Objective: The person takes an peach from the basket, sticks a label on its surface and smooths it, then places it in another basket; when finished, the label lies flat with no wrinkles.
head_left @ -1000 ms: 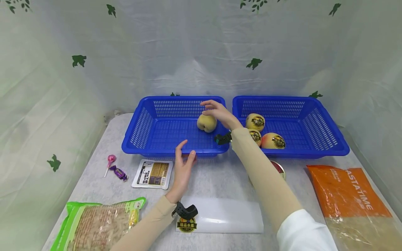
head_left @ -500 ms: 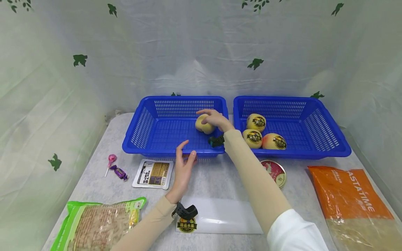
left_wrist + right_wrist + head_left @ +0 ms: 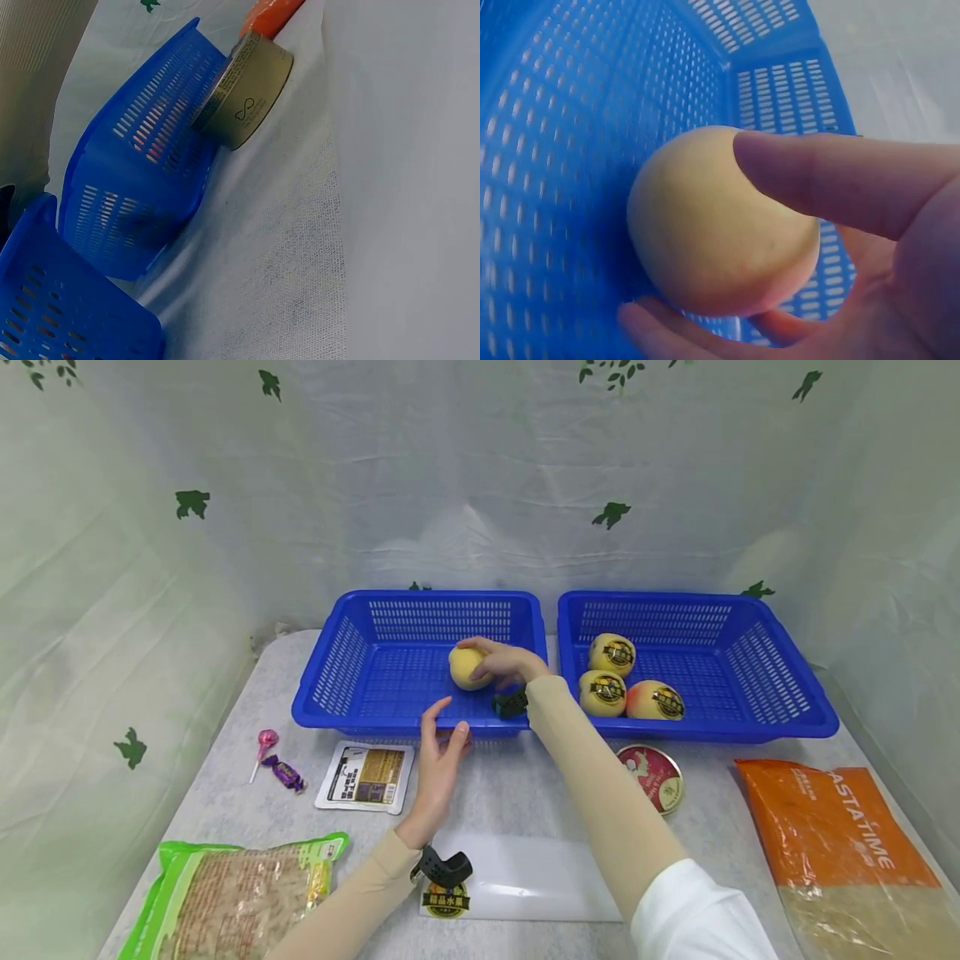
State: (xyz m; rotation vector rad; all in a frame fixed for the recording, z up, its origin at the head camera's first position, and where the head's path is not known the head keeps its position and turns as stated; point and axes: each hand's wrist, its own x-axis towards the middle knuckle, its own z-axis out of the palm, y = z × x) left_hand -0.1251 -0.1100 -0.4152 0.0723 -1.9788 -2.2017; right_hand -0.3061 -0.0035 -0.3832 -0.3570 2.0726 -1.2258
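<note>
My right hand curls its thumb and fingers round a pale yellow peach inside the left blue basket. In the right wrist view the peach shows a pink blush low down, with the thumb across its upper side and fingers beneath. My left hand is at that basket's front rim, thumb and index finger spread apart; whether it touches the rim I cannot tell. Several peaches with black-and-gold stickers, one of them a blushed peach, sit in the right blue basket.
A white sheet with one black-and-gold sticker lies in front. Around it are a round tin, an orange bag, a flat food packet, a lollipop, a purple candy and a green-edged bag.
My right hand has come down onto the peach, closed round it and shifted it a little left and toward the front. The left hand has stayed in place.
</note>
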